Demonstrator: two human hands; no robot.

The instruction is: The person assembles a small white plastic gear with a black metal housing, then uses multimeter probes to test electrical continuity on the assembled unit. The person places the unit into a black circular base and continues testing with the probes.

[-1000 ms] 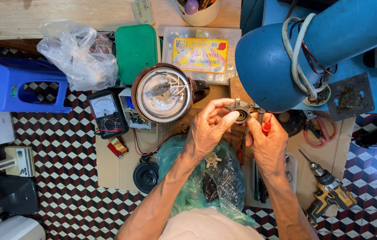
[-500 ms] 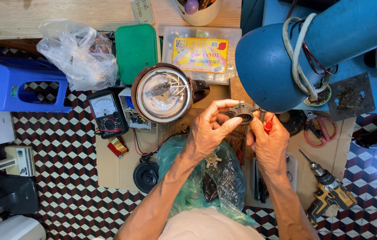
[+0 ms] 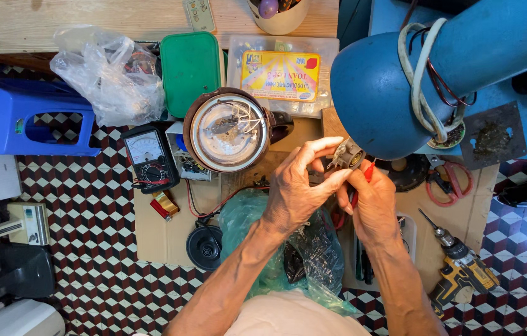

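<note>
1. My left hand (image 3: 294, 193) pinches a small grey metal-and-ceramic socket part (image 3: 345, 155) between thumb and fingers, lifted clear of the brown cardboard work mat (image 3: 151, 233) and just under the big blue lamp shade (image 3: 388, 93). I'd say it sits there for the light.
2. My right hand (image 3: 372, 208) is closed around a red-handled tool (image 3: 363, 180), tip at the part. Can't tell what kind of tip; the fingers hide it. Left steadies, right works.
3. A round brown appliance base with a bare metal plate and loose white wires (image 3: 229, 132) sits at the mat's far edge, just ahead of the left hand. Wiring side is up, so it's open for access.
4. A black analogue multimeter (image 3: 149, 158) lies at the mat's far-left corner, just left of the base, dial facing me, readable at a glance.
5. A yellow-and-black cordless drill (image 3: 462, 274) lies at the mat's right edge, and red-handled scissors (image 3: 447, 180) lie above it. Both are parked on the right hand's side, apart from the work.
6. A green translucent plastic bag (image 3: 288, 249) is in my lap at the mat's near edge, under both wrists. Looks like a catch for loose bits.
</note>
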